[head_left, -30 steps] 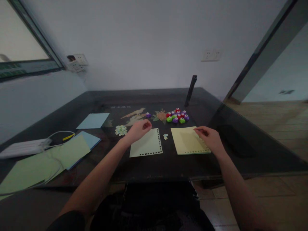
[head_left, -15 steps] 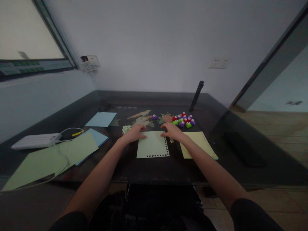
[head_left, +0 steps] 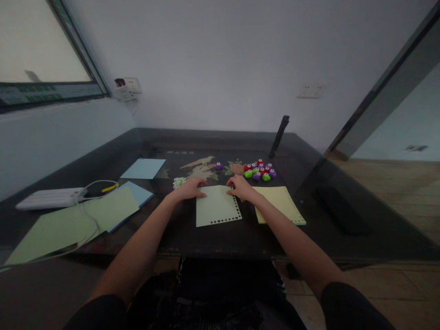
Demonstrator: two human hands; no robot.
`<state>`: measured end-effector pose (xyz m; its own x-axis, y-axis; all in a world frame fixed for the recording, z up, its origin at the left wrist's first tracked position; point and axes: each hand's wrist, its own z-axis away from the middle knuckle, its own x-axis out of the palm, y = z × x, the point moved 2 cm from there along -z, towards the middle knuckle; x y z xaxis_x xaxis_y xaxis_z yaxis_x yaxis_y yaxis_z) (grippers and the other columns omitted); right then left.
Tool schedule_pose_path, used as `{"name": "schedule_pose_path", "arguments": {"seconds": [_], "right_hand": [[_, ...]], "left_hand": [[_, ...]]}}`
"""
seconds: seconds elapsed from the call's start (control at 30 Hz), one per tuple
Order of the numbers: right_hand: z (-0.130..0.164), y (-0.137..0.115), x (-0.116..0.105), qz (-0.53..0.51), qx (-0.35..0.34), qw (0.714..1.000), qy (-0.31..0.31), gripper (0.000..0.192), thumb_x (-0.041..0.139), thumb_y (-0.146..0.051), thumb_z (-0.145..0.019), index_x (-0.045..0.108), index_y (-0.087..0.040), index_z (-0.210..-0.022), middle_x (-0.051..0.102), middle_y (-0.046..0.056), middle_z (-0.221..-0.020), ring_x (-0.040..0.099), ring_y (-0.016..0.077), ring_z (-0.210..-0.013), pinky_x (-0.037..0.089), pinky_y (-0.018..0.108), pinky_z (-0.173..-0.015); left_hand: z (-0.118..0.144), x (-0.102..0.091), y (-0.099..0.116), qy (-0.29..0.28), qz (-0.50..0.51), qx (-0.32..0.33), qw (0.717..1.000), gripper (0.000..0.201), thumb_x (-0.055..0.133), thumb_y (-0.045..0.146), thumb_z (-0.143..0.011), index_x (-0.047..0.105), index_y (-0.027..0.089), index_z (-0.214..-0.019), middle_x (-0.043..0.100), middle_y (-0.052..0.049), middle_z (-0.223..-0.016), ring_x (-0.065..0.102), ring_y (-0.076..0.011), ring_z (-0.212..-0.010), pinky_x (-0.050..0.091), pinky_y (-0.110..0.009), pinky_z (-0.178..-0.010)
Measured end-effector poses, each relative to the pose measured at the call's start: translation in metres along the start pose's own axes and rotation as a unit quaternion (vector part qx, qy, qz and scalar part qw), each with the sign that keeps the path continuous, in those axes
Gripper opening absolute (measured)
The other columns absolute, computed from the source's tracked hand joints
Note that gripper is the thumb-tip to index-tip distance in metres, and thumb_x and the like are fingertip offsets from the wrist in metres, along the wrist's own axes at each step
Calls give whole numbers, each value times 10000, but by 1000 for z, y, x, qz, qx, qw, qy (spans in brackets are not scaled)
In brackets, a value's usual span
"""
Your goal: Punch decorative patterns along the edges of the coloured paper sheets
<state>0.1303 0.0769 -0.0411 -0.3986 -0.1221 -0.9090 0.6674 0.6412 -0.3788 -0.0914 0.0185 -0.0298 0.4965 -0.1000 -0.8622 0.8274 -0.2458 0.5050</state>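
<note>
Both hands, left [head_left: 188,189] and right [head_left: 240,188], pinched the far edge of the pale green sheet [head_left: 216,207]; two edges carried punched holes, the others were unpunched.

Your two forearms are bare from wrist to above the elbow. Dark short sleeves [head_left: 343,298] cover your upper arms. Your left hand [head_left: 191,188] and right hand [head_left: 240,187] are ungloved, without rings or watch.

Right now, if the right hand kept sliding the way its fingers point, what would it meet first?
The right hand points left across the pale green sheet toward the left hand; it would probably meet that hand's fingertips first, though depth is uncertain.
</note>
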Motion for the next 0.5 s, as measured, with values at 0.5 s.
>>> {"name": "schedule_pose_path", "arguments": {"seconds": [0.5], "right_hand": [[3, 4, -2, -55, 43, 997, 35, 388, 705, -257, -693, 602, -118, -1040, 617, 98, -896, 545, 205, -824, 409, 318, -746]], "left_hand": [[2, -19, -9, 47, 182, -44, 981, 182, 658, 305, -642, 643, 166, -759, 636, -31, -703, 552, -160, -621, 383, -248, -563]]}}
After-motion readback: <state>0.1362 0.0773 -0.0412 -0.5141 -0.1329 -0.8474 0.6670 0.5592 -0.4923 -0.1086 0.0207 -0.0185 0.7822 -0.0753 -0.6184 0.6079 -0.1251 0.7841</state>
